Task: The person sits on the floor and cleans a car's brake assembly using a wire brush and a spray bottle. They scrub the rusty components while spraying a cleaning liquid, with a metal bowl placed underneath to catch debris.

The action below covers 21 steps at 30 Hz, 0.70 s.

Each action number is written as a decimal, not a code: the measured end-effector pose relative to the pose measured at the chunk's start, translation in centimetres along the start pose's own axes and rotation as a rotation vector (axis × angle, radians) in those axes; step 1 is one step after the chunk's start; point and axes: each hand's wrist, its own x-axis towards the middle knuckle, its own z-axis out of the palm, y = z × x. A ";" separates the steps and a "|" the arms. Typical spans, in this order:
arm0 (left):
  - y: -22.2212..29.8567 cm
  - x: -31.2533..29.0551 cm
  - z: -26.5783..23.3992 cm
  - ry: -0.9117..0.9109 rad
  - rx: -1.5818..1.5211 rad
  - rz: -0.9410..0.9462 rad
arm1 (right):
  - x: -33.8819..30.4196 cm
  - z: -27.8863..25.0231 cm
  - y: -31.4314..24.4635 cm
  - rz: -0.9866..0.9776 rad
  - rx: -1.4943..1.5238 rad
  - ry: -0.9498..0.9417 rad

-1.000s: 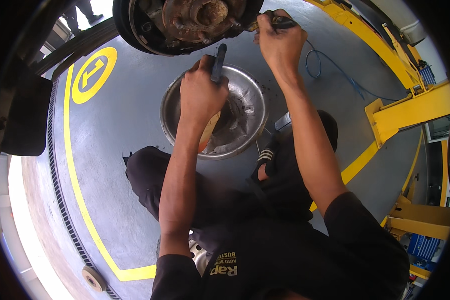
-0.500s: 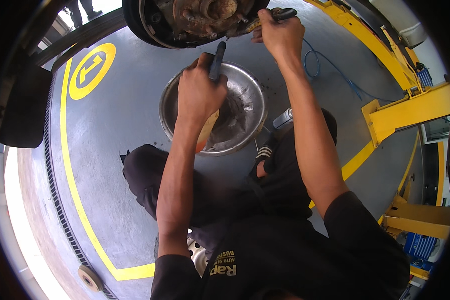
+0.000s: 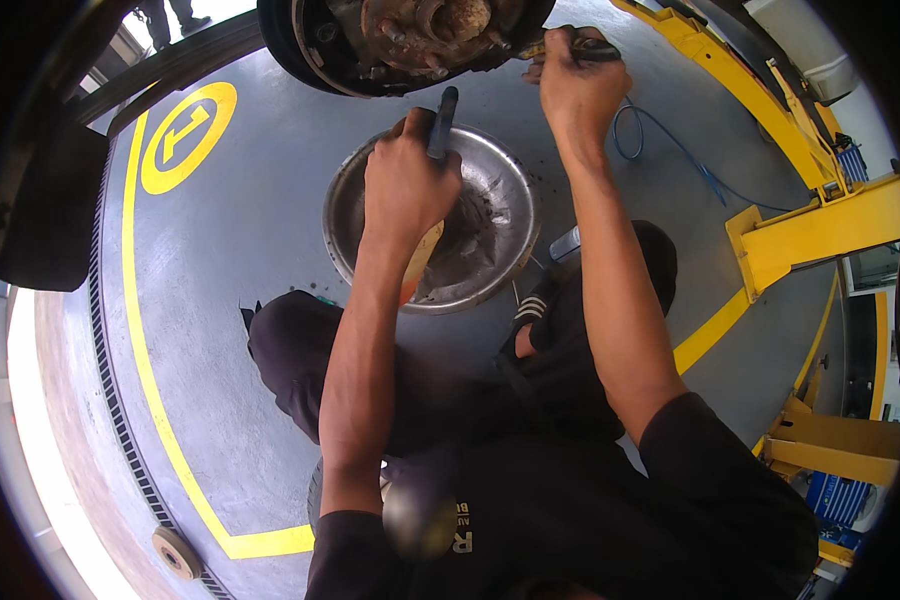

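A rusty wheel hub [image 3: 435,35] with studs hangs at the top, just beyond both hands. The right hand [image 3: 582,88], fingers curled closed, grips a dark-handled tool [image 3: 598,50] whose yellowish end reaches the hub's lower right edge; whether they touch is unclear. The left hand [image 3: 410,182], closed around a dark handle [image 3: 442,125] pointing up toward the hub, is held over a round metal basin [image 3: 500,205] on the grey floor [image 3: 260,200], below the hub.
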 end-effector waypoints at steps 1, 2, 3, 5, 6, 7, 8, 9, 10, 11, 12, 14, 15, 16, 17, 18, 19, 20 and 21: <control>-0.2 0.2 0.2 -0.006 0.003 0.003 | -0.8 0.4 0.6 -0.009 -0.044 -0.035; -0.2 0.4 0.4 -0.020 0.010 -0.010 | -1.4 0.8 0.6 -0.198 -0.122 -0.027; -0.1 0.5 0.6 -0.036 0.017 -0.023 | -0.5 0.6 0.6 -0.099 -0.059 -0.034; 0.2 0.8 1.2 -0.044 0.006 -0.028 | 2.9 -0.7 0.5 0.095 0.061 -0.047; 0.4 1.0 1.5 -0.037 -0.012 -0.021 | 4.0 -1.2 0.9 0.053 0.153 0.026; 0.5 1.2 1.7 -0.030 -0.031 -0.013 | 3.8 -1.2 1.4 0.017 0.078 0.011; 0.4 1.5 2.0 -0.018 -0.016 0.018 | 3.0 -0.7 1.1 -0.018 0.006 -0.008; 0.4 1.6 2.1 -0.031 -0.030 0.003 | 2.2 -0.2 1.0 -0.052 -0.068 -0.020; 0.5 1.7 2.4 -0.045 -0.044 -0.011 | 0.9 0.7 1.9 -0.131 -0.194 -0.069; 0.4 1.7 2.4 -0.059 -0.052 -0.028 | 0.4 0.8 1.7 -0.376 -0.294 -0.022; 0.5 1.8 2.5 -0.058 -0.056 -0.013 | 1.0 0.4 1.5 -0.145 -0.159 -0.091; 0.9 2.1 2.8 -0.053 -0.065 0.013 | 3.1 -1.0 0.5 0.040 -0.014 -0.087; 1.0 2.1 2.7 -0.048 -0.061 0.003 | 3.8 -1.5 0.1 -0.007 -0.005 -0.016; 1.1 2.1 2.6 -0.042 -0.057 -0.007 | 3.5 -1.3 0.1 -0.020 0.014 -0.002; 1.3 2.2 2.7 -0.040 -0.057 -0.013 | 3.0 -1.1 0.3 -0.033 0.028 0.017; 1.2 2.1 2.9 -0.028 -0.070 -0.004 | 2.2 -0.6 1.2 -0.147 -0.133 -0.018; 1.0 2.1 3.0 -0.015 -0.082 0.005 | 1.3 0.0 2.0 -0.260 -0.295 -0.053; 0.8 2.1 2.9 0.000 -0.090 0.011 | 0.4 0.3 1.6 -0.319 -0.230 -0.081; 0.7 2.1 2.8 -0.012 -0.085 0.012 | 1.0 0.1 1.1 -0.216 -0.185 -0.085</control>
